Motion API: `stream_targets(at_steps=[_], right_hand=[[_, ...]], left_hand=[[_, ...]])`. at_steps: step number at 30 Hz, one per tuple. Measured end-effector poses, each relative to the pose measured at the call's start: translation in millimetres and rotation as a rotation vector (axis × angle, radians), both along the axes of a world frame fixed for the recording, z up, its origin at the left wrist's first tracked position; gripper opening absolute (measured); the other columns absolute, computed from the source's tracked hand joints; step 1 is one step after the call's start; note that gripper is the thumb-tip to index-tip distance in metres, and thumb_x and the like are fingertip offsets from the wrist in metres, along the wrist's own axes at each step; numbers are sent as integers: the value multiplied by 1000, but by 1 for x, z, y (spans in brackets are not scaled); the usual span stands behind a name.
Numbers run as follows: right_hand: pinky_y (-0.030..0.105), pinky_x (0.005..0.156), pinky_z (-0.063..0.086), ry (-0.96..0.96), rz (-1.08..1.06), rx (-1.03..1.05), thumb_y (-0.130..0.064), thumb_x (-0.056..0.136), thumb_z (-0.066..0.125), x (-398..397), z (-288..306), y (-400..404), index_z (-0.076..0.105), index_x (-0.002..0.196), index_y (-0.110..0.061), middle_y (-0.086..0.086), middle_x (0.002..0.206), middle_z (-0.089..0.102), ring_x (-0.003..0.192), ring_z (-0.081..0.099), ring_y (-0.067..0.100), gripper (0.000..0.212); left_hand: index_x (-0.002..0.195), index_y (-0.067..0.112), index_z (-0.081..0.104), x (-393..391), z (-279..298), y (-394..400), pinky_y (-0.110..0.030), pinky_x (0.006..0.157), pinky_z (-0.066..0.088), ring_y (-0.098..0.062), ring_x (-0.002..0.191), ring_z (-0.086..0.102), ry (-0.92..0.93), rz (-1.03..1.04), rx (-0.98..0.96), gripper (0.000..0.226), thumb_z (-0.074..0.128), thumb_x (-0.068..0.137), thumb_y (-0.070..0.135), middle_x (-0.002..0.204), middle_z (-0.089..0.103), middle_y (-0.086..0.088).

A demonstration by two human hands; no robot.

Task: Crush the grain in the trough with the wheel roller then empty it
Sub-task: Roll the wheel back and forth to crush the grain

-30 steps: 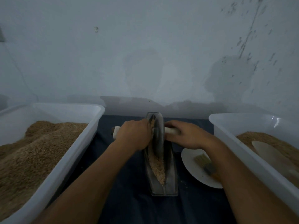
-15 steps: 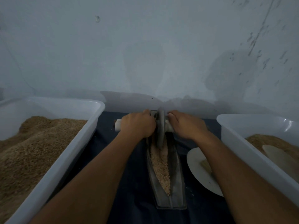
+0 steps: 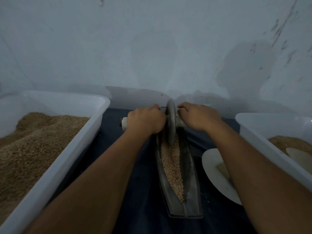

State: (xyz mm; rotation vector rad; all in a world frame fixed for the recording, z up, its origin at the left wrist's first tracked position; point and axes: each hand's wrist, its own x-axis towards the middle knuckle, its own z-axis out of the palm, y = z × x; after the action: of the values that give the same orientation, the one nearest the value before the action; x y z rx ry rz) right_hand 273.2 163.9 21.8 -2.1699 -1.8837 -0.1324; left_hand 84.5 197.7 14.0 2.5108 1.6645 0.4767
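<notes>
A narrow metal trough (image 3: 190, 179) lies lengthwise on the dark cloth in front of me, with a strip of tan grain (image 3: 172, 166) along its groove. The grey wheel roller (image 3: 170, 123) stands upright in the trough's far end, its rim down in the grain. My left hand (image 3: 146, 119) grips the pale axle handle on the wheel's left side. On the wheel's right side my right hand (image 3: 198, 117) is curled over the other handle. Both arms reach forward over the cloth.
A large white tub (image 3: 79, 144) heaped with grain fills the left. Another white tub (image 3: 253, 130) on the right holds grain and a pale scoop (image 3: 300, 157). A white plate (image 3: 212, 168) with a small brush lies beside the trough, partly under my right arm. A wall stands close behind.
Both hands have pushed the wheel roller away from me along the trough to its far end, and more of the grain strip shows behind it.
</notes>
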Motion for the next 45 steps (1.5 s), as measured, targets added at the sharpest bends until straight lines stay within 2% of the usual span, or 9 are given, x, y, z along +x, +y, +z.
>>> stream_targets(at_steps=[8,12,16,21,24,27,34,40,45], right_hand=[[37,77,41,53,68,-34,-53,102,21,12,-13,-15,48,122,-49,-2,136,59,106,59,27,34],[42,94,46,78,123,-92,-50,104,25,16,-19,-28,39,139,-49,-7,147,50,124,53,24,38],[41,85,46,110,94,-62,-62,87,9,7,-17,-41,41,124,-57,-10,137,57,116,57,23,49],[41,83,46,71,15,-32,-57,96,12,1,-22,-55,43,129,-53,-3,135,60,112,59,28,45],[38,67,38,18,-21,39,-57,92,9,-8,-25,-70,50,117,-44,4,108,66,86,58,29,50],[36,62,33,15,-55,49,-56,94,10,-17,-24,-88,52,107,-39,3,87,56,71,47,26,46],[32,55,27,-108,-84,98,-53,100,11,-36,-18,-119,56,99,-30,2,79,56,63,42,22,51],[33,58,35,-253,-32,212,-50,102,15,-51,-12,-132,60,91,-22,2,79,65,62,46,22,54],[34,60,30,-262,-21,297,-46,102,20,-54,-17,-143,44,74,-25,-4,69,51,61,43,21,42]], left_hand=[[97,22,39,8,4,-33,-40,68,30,-25,70,41,73,50,172,16,33,95,37,97,61,-8],[105,19,44,16,5,-48,-39,65,30,-22,64,39,117,65,223,21,37,94,35,81,53,-4],[109,19,45,8,1,-54,-38,62,28,-22,64,39,98,58,252,23,35,95,35,89,62,-6],[114,19,42,1,0,-63,-39,64,29,-24,67,42,108,19,228,27,33,96,36,94,65,-6],[107,21,41,-10,-2,-70,-39,66,33,-25,68,45,91,-17,212,19,31,98,36,93,65,-7],[97,23,36,-15,-3,-77,-39,64,33,-25,65,44,84,-39,236,15,30,99,36,90,65,-6],[102,25,42,-33,-10,-87,-37,63,35,-25,61,44,68,-101,277,23,26,100,42,83,64,-4],[110,28,44,-47,-19,-95,-36,60,37,-27,62,50,69,-104,300,33,18,101,47,72,56,0],[103,27,40,-51,-21,-105,-32,52,30,-22,50,42,90,-123,402,29,18,101,46,61,44,6]])
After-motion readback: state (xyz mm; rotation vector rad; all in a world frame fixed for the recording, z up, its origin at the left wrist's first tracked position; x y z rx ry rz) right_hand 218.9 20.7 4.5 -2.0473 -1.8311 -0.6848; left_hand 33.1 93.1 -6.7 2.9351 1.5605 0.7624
